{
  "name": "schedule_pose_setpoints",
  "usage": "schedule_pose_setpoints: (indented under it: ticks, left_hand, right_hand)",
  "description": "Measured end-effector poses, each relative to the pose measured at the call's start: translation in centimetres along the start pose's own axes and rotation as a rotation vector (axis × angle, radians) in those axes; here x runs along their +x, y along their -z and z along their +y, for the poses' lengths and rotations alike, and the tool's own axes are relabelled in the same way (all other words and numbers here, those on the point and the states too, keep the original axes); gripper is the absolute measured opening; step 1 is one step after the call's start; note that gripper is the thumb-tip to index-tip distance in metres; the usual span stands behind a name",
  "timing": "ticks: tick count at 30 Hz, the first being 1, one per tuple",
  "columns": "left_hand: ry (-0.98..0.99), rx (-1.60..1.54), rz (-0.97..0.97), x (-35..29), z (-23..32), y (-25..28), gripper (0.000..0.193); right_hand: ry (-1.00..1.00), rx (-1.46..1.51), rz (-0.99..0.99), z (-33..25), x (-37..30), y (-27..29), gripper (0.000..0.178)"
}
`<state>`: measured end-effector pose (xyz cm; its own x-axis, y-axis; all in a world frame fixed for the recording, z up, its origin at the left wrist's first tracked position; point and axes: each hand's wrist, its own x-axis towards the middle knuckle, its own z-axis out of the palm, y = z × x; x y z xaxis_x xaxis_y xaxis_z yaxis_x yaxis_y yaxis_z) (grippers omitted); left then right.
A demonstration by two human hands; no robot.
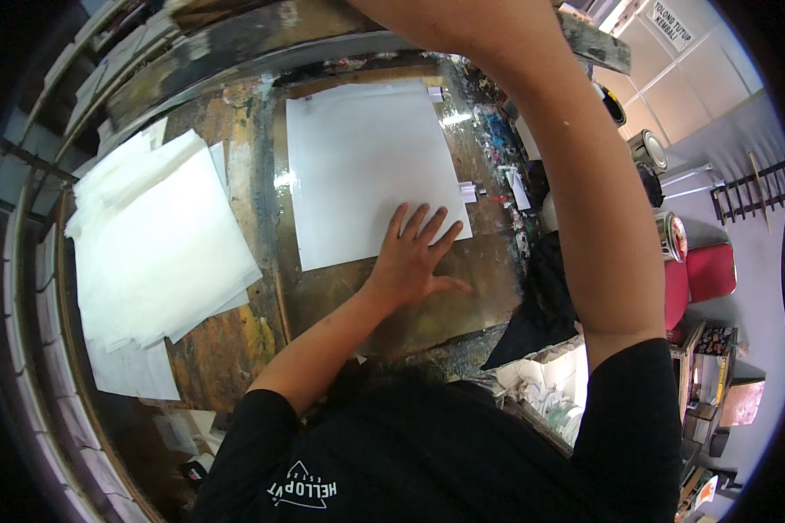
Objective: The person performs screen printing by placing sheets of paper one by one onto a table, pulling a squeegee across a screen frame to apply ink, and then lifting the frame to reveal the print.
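Note:
A white sheet of paper (366, 166) lies flat on a glossy, stained board (401, 322) in front of me. My left hand (414, 261) rests on its lower right part, fingers spread, with the thumb beyond the sheet's lower edge. Small pale tabs (468, 192) sit along the right edge of the sheet. Across the right side my right arm reaches up to the far edge. Only the near part of my right hand (436, 17) shows at the top of the view; its fingers are cut off, so what it touches is hidden.
Left of the board, a loose stack of white sheets (157, 253) covers part of the worn wooden table (222, 349). A black cloth (541, 305) hangs at the right edge. Paint cans (648, 151) stand beyond my right arm, near a red chair (711, 270). Racks (57, 331) line the left.

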<state>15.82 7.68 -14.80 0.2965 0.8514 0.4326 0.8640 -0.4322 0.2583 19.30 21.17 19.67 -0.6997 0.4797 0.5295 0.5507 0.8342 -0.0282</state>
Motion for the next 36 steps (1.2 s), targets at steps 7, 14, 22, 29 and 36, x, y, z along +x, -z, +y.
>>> schedule_pose_setpoints:
  ticks: [7, 14, 22, 29, 36]
  left_hand:
    - [0.696, -0.999, 0.851, -1.8, -4.7, 18.9, 0.103]
    - [0.851, -0.751, 0.43, -12.0, -3.5, 16.6, 0.09]
    - [0.859, 0.146, 0.13, -17.4, -5.4, 10.3, 0.122]
    - [0.839, 0.091, 0.106, -17.6, -5.4, 10.3, 0.125]
    - [0.814, 0.076, 0.072, -17.4, -5.8, 11.2, 0.131]
  right_hand:
    - [-0.034, -0.118, 0.004, -0.5, -4.1, -2.0, 0.056]
    - [0.07, 0.024, -0.454, 0.9, -15.4, -11.7, 0.055]
    - [0.071, 0.053, -0.405, -2.5, -23.9, -16.7, 0.057]
    - [0.039, -0.061, -0.32, -1.2, -19.8, -20.2, 0.026]
    - [0.058, -0.115, -0.171, 6.8, -10.0, -28.8, 0.049]
